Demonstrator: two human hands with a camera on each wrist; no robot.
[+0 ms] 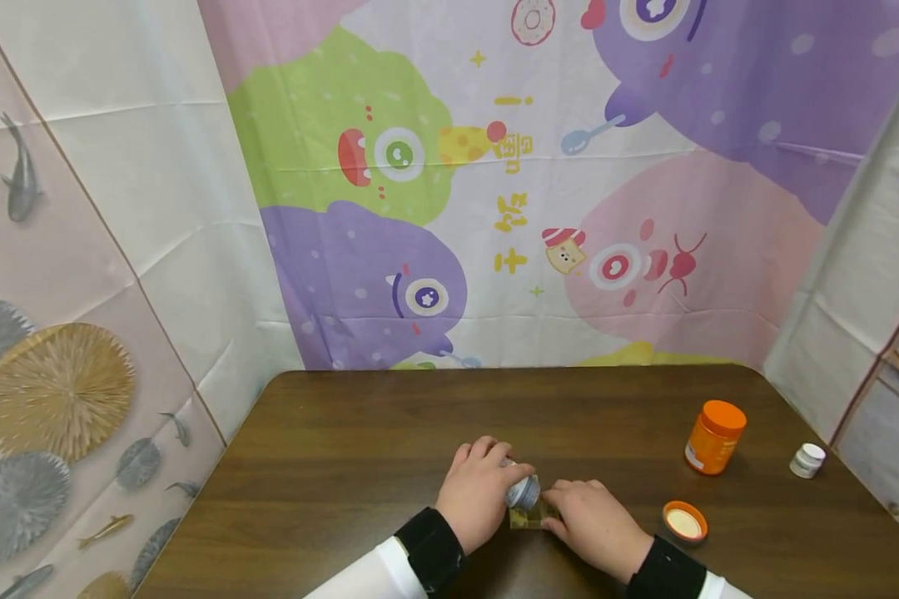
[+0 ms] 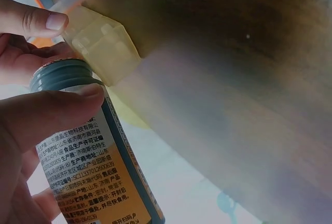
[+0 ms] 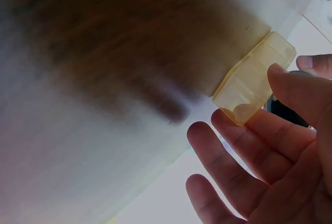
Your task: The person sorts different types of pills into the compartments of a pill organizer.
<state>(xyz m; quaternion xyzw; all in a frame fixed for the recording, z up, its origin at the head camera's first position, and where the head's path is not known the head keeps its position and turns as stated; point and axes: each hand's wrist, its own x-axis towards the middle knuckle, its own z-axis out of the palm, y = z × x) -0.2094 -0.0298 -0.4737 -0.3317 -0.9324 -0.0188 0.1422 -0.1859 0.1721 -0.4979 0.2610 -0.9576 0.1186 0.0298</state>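
My left hand [image 1: 475, 495] grips a dark teal bottle [image 2: 96, 167] with a white and orange label, its fingers and thumb wrapped round the body. The bottle's threaded neck shows without a cap, tilted toward a yellow see-through pill box [image 3: 254, 81] with several small compartments. My right hand [image 1: 595, 524] pinches that box at one end between thumb and fingers, while the other fingers spread out beneath. In the left wrist view the bottle's mouth sits right beside the box [image 2: 104, 42]. Pale shapes show in the box; its contents are blurred.
An orange jar [image 1: 715, 437] with its lid on stands to the right on the brown wooden table [image 1: 360, 433]. Closer in lies an orange-rimmed lid [image 1: 685, 522] with its cream inside facing up. A small white bottle [image 1: 807, 460] stands near the right edge.
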